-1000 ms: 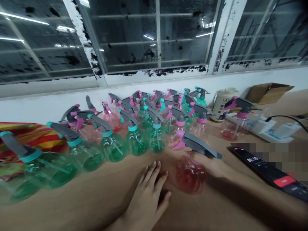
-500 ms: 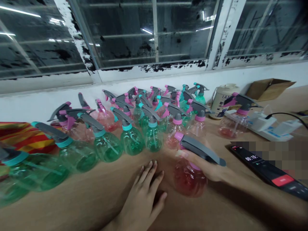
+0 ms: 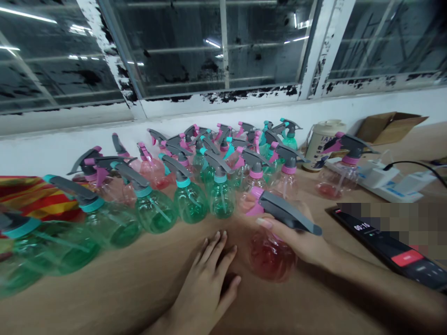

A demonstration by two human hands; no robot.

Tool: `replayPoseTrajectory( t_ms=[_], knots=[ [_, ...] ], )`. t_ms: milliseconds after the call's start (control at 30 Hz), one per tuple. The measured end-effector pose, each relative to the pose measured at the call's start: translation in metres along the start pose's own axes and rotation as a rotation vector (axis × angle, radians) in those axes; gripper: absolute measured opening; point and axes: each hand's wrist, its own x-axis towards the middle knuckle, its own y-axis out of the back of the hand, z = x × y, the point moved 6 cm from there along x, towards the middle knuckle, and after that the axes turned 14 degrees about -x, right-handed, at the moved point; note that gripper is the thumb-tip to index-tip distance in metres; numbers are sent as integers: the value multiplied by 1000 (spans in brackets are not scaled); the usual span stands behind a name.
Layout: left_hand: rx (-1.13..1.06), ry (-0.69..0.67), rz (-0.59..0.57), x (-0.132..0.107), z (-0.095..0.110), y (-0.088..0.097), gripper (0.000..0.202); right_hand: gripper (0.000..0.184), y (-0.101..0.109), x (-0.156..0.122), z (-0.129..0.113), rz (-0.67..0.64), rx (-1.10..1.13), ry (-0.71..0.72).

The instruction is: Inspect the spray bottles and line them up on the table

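My right hand point(image 3: 296, 235) grips a pink spray bottle point(image 3: 269, 255) round its neck, under the grey trigger head point(image 3: 288, 212) with a pink nozzle; the bottle stands on the brown table point(image 3: 104, 293). My left hand point(image 3: 209, 279) lies flat on the table just left of that bottle, fingers stretched out, holding nothing. Behind both hands stand several green spray bottles point(image 3: 188, 200) and pink spray bottles point(image 3: 153, 170) in rows up to the white wall.
A black phone point(image 3: 387, 244) showing a timer lies at the right. Further back on the right are a lone pink spray bottle point(image 3: 337, 177), a white power strip point(image 3: 384, 184), a cream jar point(image 3: 323, 142) and a cardboard box point(image 3: 391, 125). Striped cloth point(image 3: 31, 197) lies at the left.
My right hand has shifted the pink bottle slightly left and closer to the rows, and its thumb now rests on the trigger head. The left hand stays flat on the table.
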Motion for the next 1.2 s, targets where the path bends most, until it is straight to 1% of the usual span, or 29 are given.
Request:
replayPoseTrajectory(
  t_ms=[67, 167, 300, 367, 500, 633, 833, 900, 967, 1100, 1200],
  knots=[
    [-4, 3, 0, 0, 0, 0, 42, 33, -1, -1, 2, -17, 12, -61],
    [-26, 17, -2, 1, -1, 0, 42, 23, -1, -2, 0, -40, 34, -98],
    [-34, 22, -17, 1, -2, 0, 42, 12, -3, 0, -3, -87, 102, -101],
    [-27, 18, -26, 1, -1, -1, 42, 10, -5, 0, -4, -113, 155, -99],
    [-21, 16, -29, 1, 0, -1, 43, 6, -3, -3, -10, -91, 185, -25],
    [-30, 13, -8, 0, 0, 0, 44, 21, -1, -5, -17, -115, 141, 39],
    [-22, 3, -16, 0, 0, -2, 44, 36, 1, -5, -16, -98, -9, 6],
    [-26, 0, -11, 0, 0, -2, 45, 38, 0, -6, -15, -108, -10, 0],
    [-28, -1, -7, 0, 0, -2, 45, 34, -1, -6, -14, -119, 45, 4],
    [-7, 2, -18, 0, 1, -1, 44, 19, -1, -5, -15, -96, 196, 57],
    [6, -3, -20, 0, 2, 0, 44, 13, -2, -5, -14, -79, 196, 92]
  ],
)
